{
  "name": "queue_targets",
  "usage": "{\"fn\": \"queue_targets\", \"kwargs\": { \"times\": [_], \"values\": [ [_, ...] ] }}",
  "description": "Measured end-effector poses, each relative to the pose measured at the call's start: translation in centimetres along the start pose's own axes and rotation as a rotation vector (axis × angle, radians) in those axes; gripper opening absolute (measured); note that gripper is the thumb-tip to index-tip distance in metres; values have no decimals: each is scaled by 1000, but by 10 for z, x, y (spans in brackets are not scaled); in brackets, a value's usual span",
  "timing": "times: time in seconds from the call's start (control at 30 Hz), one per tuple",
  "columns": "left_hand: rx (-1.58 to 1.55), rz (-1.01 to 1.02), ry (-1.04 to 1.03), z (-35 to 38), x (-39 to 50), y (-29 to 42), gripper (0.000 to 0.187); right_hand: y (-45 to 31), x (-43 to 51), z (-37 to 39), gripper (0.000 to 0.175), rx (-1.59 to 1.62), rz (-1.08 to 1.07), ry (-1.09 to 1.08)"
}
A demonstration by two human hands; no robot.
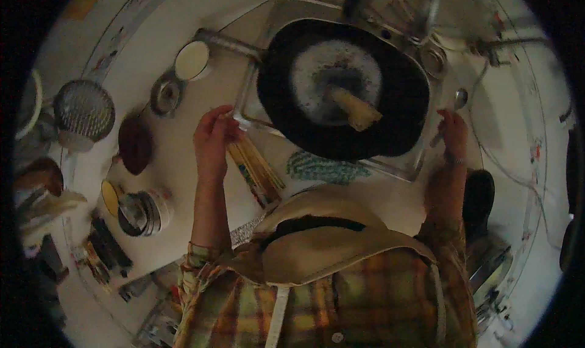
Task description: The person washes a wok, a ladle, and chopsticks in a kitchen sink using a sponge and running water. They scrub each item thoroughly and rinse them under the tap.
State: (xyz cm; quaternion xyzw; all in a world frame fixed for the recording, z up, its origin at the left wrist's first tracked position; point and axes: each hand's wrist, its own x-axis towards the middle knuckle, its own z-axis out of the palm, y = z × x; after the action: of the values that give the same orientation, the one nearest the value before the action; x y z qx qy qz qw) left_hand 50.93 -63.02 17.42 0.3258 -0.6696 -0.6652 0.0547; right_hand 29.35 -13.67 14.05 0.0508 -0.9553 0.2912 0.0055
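Observation:
A large black pan point(402, 119) rests over the sink point(393, 170), its inside partly foamy, with a pale, light-brown block or sponge point(358, 110) in it. Left of the pan, my left hand point(218, 126) is at the sink's corner, at the upper end of several long packets or sticks point(256, 167); whether it holds them is unclear. On the right, my right hand point(452, 129) has its fingers closed about the handle of a metal spoon point(460, 97), beside the sink's right rim. A green patterned cloth point(320, 167) lies below the pan, partly under it.
The faucet point(416, 37) stands behind the pan. On the left counter are a white round lid or cup point(192, 60), a small metal dish point(166, 94), a dark oval object point(136, 145), a metal strainer point(84, 110) and an open can point(141, 213). A cable point(502, 170) runs at right.

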Motion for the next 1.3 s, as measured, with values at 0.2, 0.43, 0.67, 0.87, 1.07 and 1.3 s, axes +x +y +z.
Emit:
{"fn": "queue_targets", "kwargs": {
  "times": [0.2,0.43,0.67,0.87,1.07,1.3],
  "values": [
    [766,-236,122,-48,-43,-50,55,75,-5,65,28,-415,-99,-335],
    [1059,-195,227,7,-65,-71,100,77,1,107,36,-238,-156,-188],
    [1008,-260,255,20,-53,-60,86,72,-1,123,46,30,-218,-91],
    [1124,-228,314,-4,-51,-75,64,56,3,87,58,-143,-78,-287],
    [1140,-343,361,-22,-43,-87,50,26,21,57,49,-303,50,-236],
    [1074,-214,400,-48,-46,-102,34,-19,20,6,33,417,272,66]
  ]
}}
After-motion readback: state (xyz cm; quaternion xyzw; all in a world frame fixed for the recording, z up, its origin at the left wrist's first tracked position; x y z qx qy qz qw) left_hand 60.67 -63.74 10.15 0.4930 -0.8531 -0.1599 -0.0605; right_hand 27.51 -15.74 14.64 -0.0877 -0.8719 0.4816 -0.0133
